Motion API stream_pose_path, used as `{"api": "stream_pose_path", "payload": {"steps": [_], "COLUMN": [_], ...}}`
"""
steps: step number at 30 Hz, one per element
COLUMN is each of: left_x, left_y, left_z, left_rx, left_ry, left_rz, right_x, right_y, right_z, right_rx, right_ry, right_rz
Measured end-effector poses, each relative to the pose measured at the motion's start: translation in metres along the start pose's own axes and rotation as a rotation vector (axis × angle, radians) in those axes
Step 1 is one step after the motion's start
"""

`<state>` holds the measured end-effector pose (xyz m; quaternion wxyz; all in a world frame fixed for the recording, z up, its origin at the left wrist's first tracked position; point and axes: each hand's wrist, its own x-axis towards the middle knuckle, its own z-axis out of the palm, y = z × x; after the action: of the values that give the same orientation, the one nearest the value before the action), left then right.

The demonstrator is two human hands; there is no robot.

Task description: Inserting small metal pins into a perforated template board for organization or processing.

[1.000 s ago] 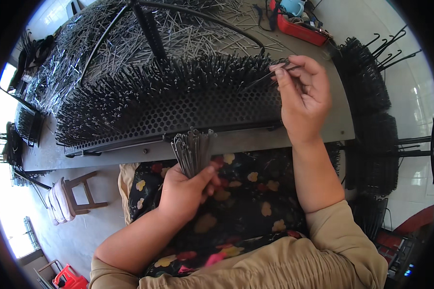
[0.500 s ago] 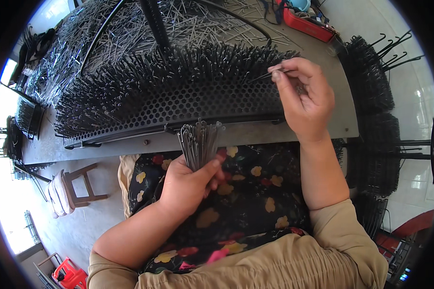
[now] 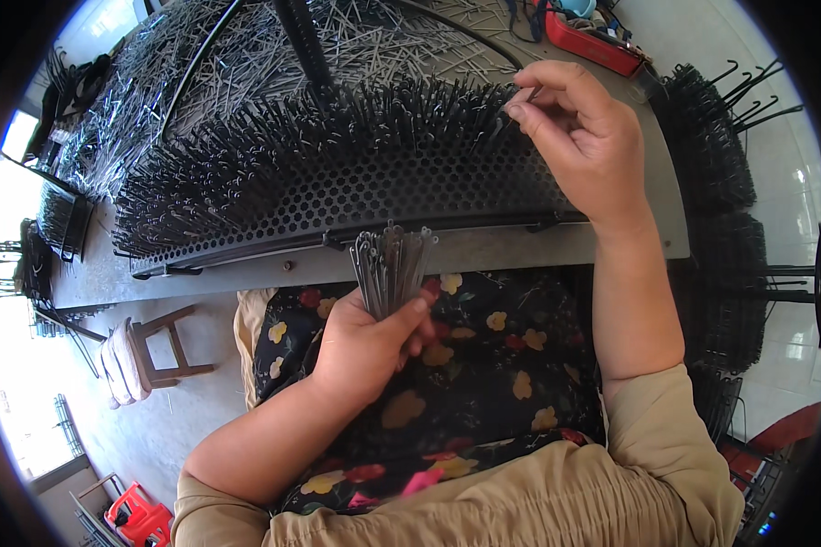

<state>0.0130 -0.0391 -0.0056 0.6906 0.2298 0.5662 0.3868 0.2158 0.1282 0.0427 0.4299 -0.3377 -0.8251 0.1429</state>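
Observation:
My left hand (image 3: 365, 345) is closed round a bundle of thin metal rods (image 3: 388, 271), their small looped ends pointing up, in front of the table's near edge. Raised over the right end of a black perforated rack (image 3: 347, 199), my right hand (image 3: 586, 137) pinches a thin metal rod (image 3: 533, 94) between thumb and fingertips; much of it is hidden. Many dark upright rods (image 3: 274, 155) with hooked tops fill the rack's far rows and left end. Its near rows show open holes.
Behind the rack lies a wide heap of loose metal rods (image 3: 392, 46). A red tray (image 3: 593, 44) with a blue item stands at the far right. More racks of dark rods (image 3: 725, 292) hang at the right. A wooden stool (image 3: 175, 351) stands on the floor at the left.
My right hand has moved up and slightly right, farther over the rack, still pinching a rod. The left hand with its bundle sits slightly to the right in view.

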Motion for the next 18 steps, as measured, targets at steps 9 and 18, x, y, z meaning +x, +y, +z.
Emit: {"api": "stream_pose_path", "payload": {"steps": [9,18], "left_x": [0.0008,0.0006], "left_y": [0.0009,0.0], "left_z": [0.0004,-0.0025], "left_rx": [-0.007,0.027], "left_ry": [-0.006,-0.035], "left_rz": [0.008,0.002], "right_x": [-0.0011,-0.0074], "right_y": [0.0001,0.0049], "right_z": [0.0025,0.006], "right_rx": [-0.039,-0.153], "right_ry": [0.063,0.141], "right_rz": [-0.005,-0.11]}}
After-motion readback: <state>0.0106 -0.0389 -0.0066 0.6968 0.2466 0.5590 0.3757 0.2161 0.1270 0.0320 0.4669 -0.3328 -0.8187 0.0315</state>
